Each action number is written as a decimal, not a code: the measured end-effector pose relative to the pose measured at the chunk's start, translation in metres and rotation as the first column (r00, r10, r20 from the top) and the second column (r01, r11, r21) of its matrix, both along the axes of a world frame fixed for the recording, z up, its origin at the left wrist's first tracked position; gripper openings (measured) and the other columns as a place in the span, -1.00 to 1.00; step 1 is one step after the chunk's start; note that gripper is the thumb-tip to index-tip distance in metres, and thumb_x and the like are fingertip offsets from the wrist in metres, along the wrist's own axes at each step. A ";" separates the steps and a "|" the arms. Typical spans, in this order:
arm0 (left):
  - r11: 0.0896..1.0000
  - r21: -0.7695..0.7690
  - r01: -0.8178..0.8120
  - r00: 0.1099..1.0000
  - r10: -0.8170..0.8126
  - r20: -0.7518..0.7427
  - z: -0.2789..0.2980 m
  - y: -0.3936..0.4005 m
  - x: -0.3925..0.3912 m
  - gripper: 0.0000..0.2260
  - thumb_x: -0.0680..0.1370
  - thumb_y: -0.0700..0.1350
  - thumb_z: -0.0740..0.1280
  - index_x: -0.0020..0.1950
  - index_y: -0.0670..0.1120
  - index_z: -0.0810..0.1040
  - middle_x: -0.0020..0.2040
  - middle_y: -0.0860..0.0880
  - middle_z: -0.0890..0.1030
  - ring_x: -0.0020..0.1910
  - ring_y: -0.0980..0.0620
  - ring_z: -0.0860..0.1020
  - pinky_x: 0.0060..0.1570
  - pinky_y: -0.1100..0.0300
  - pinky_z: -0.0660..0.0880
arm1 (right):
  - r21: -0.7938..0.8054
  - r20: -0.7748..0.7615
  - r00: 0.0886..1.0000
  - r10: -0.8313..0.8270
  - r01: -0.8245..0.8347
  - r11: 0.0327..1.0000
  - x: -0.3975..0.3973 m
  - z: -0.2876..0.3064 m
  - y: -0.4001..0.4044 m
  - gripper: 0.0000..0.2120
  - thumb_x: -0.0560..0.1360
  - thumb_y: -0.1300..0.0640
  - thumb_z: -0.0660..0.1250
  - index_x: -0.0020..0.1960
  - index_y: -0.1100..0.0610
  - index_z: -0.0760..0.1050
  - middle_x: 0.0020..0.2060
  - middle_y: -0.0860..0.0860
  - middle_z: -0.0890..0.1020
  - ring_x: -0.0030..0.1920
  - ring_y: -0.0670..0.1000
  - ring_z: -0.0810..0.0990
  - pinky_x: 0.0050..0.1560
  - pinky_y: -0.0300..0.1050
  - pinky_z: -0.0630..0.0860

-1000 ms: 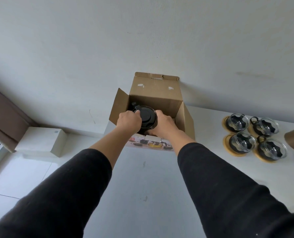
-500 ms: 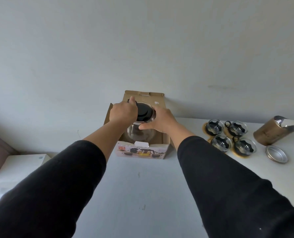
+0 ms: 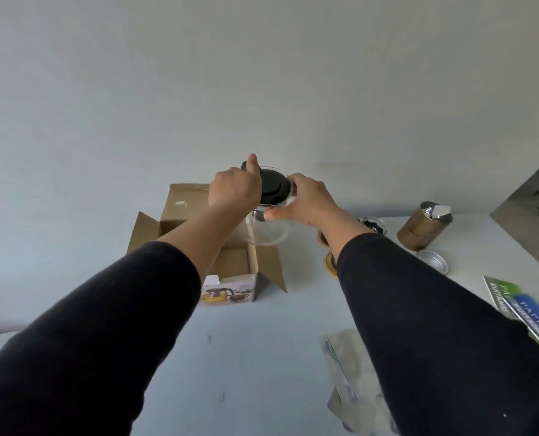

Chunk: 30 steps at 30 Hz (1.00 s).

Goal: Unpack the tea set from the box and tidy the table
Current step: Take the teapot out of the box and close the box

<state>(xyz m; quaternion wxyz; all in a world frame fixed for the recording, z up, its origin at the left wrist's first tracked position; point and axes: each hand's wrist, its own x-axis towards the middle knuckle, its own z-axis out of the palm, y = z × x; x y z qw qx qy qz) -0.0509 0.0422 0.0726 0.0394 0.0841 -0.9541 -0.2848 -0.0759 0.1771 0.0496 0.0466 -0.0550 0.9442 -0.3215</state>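
Observation:
A glass teapot (image 3: 269, 229) with a black lid (image 3: 272, 185) hangs in the air above the right edge of the open cardboard box (image 3: 195, 243). My left hand (image 3: 235, 191) grips its black handle on the left side, thumb up. My right hand (image 3: 305, 199) holds the glass body on the right, thumb under the rim. The box stands on the white table (image 3: 261, 357), flaps spread, with a printed tea-set picture on its front. Glass cups on round coasters (image 3: 331, 262) are mostly hidden behind my right forearm; one cup (image 3: 373, 225) shows.
A brown tin (image 3: 422, 228) stands open at the right, its metal lid (image 3: 433, 261) lying in front. Green and blue booklets (image 3: 526, 306) lie at the right edge. A silvery foil bag (image 3: 353, 379) lies near my right sleeve. The wall is right behind the box.
Both hands have lifted the teapot out of the box and carried it up and to the right. The view has swung right, bringing the booklets and foil bag into sight.

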 end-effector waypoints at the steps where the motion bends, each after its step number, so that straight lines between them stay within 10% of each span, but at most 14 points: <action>1: 1.000 0.027 0.005 1.000 -0.005 0.008 -0.006 0.010 -0.007 -0.59 0.67 -0.10 -0.09 0.35 -0.25 0.38 0.10 -0.34 0.55 0.18 -0.30 0.46 0.17 -0.08 0.42 | 0.000 0.009 1.000 -0.016 0.016 1.000 -0.003 -0.004 0.010 -0.30 0.19 -0.08 0.60 0.23 0.09 0.42 0.12 0.00 0.55 0.08 0.00 0.50 -0.02 -0.17 0.40; 16: 0.971 0.216 -0.098 0.962 0.037 0.271 -0.136 0.083 -0.064 -0.58 0.66 -0.08 -0.11 0.47 -0.15 0.26 0.24 -0.32 0.47 0.23 -0.27 0.41 0.15 0.03 0.31 | -0.058 0.138 0.986 -0.095 0.104 0.993 -0.047 -0.135 0.079 -0.27 0.22 0.05 0.59 0.31 0.12 0.37 0.17 0.02 0.59 0.22 0.07 0.52 0.15 -0.11 0.47; 22: 0.976 0.185 -0.117 0.954 0.059 0.294 -0.138 0.087 -0.072 -0.35 0.64 0.12 -0.18 0.04 -0.32 0.55 0.12 -0.34 0.53 0.19 -0.24 0.43 0.08 0.05 0.32 | -0.056 0.162 0.984 -0.069 0.079 0.995 -0.059 -0.149 0.083 -0.28 0.25 0.06 0.58 0.32 0.16 0.35 0.20 0.06 0.56 0.23 0.10 0.50 0.17 -0.07 0.47; 30: 0.979 0.187 -0.080 0.964 0.029 0.263 -0.146 0.089 -0.080 -0.43 0.65 0.10 -0.17 -0.42 -0.18 0.28 -0.12 -0.32 0.51 0.09 -0.27 0.47 0.00 0.03 0.34 | -0.045 0.188 0.980 -0.070 0.079 0.996 -0.068 -0.152 0.087 -0.29 0.27 0.06 0.57 0.31 0.17 0.34 0.20 0.06 0.56 0.23 0.10 0.50 0.12 -0.11 0.43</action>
